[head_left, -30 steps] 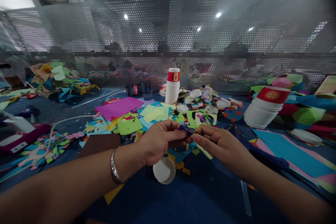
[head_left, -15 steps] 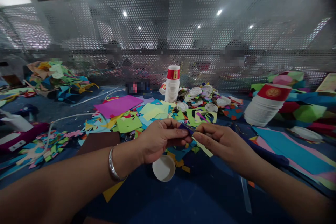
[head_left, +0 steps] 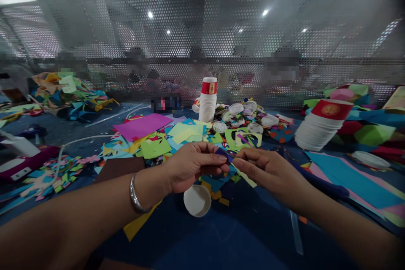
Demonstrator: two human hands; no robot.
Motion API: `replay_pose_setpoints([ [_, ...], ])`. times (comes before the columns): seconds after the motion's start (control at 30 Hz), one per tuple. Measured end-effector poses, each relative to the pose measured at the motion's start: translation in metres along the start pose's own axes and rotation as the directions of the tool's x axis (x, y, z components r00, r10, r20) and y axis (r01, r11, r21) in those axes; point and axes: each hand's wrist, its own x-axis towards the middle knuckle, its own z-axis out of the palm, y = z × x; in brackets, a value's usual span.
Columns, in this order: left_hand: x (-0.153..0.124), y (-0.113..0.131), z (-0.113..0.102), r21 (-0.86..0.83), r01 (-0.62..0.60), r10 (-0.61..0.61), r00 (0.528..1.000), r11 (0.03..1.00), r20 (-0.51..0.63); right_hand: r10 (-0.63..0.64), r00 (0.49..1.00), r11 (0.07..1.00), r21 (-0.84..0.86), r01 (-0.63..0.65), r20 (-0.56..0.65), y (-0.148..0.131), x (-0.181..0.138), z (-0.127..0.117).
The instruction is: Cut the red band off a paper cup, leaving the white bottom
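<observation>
Between the thumb and fingers of my left hand [head_left: 198, 164] is a small dark purple piece of paper [head_left: 223, 154]. My right hand [head_left: 262, 168] meets it from the other side, thumb and fingers pinched at the paper's edge. Something thin and dark shows at those fingertips, too small to make out. Below my left hand a white paper cup [head_left: 197, 201] lies with its opening toward me. Scraps of coloured paper lie just behind both hands, among them a green sheet [head_left: 154, 147] and a pale yellow-green sheet [head_left: 186, 132].
A stack of paper cups [head_left: 208, 105] stands at the back, and a tilted cup stack [head_left: 322, 128] at the right. Round white pieces [head_left: 236, 109] are heaped between them. Blue sheets [head_left: 357, 177] lie right, a purple power strip [head_left: 28, 164] left. A perforated screen [head_left: 177, 42] rises behind.
My hands stay almost in place, with the purple paper still held between them. Only slight shifts of the fingers and of the view show.
</observation>
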Motion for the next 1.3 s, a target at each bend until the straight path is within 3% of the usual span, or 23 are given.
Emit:
replay_pose_setpoints([
  [0.4, 0.003, -0.001, -0.003, 0.016, 0.019, -0.019, 1.000, 1.000, 0.001, -0.004, 1.000, 1.000, 0.020, 0.004, -0.013, -0.002, 0.001, 0.002],
  [0.57, 0.005, 0.004, -0.011, 0.218, -0.106, 0.108, 0.994, 0.970, 0.002, 0.052, 0.995, 0.998, 0.052, -0.047, -0.088, 0.005, 0.003, -0.002],
  [0.63, 0.007, 0.007, -0.019, 0.415, -0.176, 0.173, 0.984, 0.892, 0.046, 0.057, 0.992, 0.996, 0.067, -0.050, -0.112, 0.010, 0.004, -0.005],
  [0.7, 0.009, 0.009, -0.026, 0.623, -0.216, 0.198, 0.975, 0.752, 0.099, 0.058, 0.990, 0.997, 0.065, -0.050, -0.129, 0.013, 0.005, -0.007],
  [0.8, 0.010, 0.009, -0.033, 0.764, -0.237, 0.207, 0.969, 0.601, 0.138, 0.056, 0.987, 0.998, 0.033, -0.052, -0.153, 0.014, 0.005, -0.009],
  [1.07, 0.008, 0.009, -0.028, 0.900, -0.298, 0.217, 0.947, 0.318, 0.237, -0.004, 0.987, 0.991, -0.133, -0.018, -0.162, 0.012, 0.005, -0.011],
  [1.2, 0.004, 0.004, -0.016, 0.894, -0.409, 0.263, 0.897, 0.184, 0.356, -0.016, 0.985, 0.979, -0.204, -0.019, -0.171, 0.011, 0.004, -0.012],
  [1.3, 0.001, -0.003, -0.006, 0.898, -0.438, 0.210, 0.881, 0.030, 0.423, -0.023, 0.984, 0.970, -0.244, -0.020, -0.174, 0.009, 0.004, -0.010],
])
